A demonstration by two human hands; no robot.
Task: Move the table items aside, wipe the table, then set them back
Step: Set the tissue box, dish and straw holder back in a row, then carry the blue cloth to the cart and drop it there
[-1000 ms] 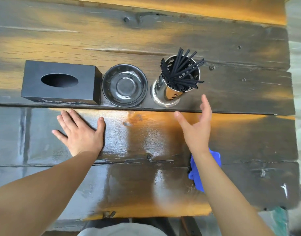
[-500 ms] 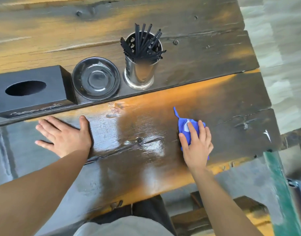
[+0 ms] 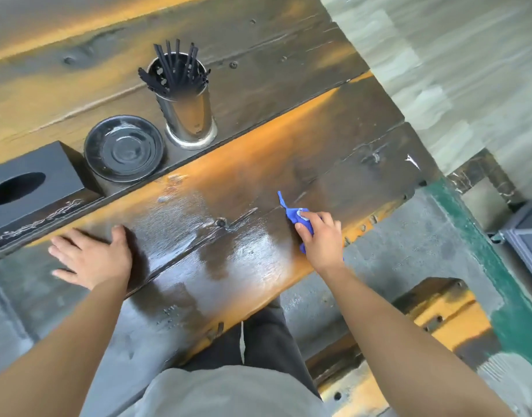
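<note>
A dark wooden plank table (image 3: 258, 164) with a wet, shiny near plank fills the view. On its far plank stand a black tissue box (image 3: 33, 191) at the left, a black round dish (image 3: 123, 148) beside it, and a metal cup of black straws (image 3: 183, 97). My right hand (image 3: 321, 239) is closed on a blue cloth (image 3: 294, 213) near the table's front right edge. Left of it, my left hand (image 3: 93, 257) lies flat on the near plank, fingers spread, holding nothing.
The table's right end and front edge drop to a grey floor (image 3: 439, 70). A wooden bench (image 3: 433, 320) stands below at the right, next to a green strip (image 3: 484, 266). My legs and shirt show at the bottom.
My right hand came back from near the straw cup, dropped onto the blue cloth and closed on it. The view has swung right and tilted. The left hand stays flat on the table.
</note>
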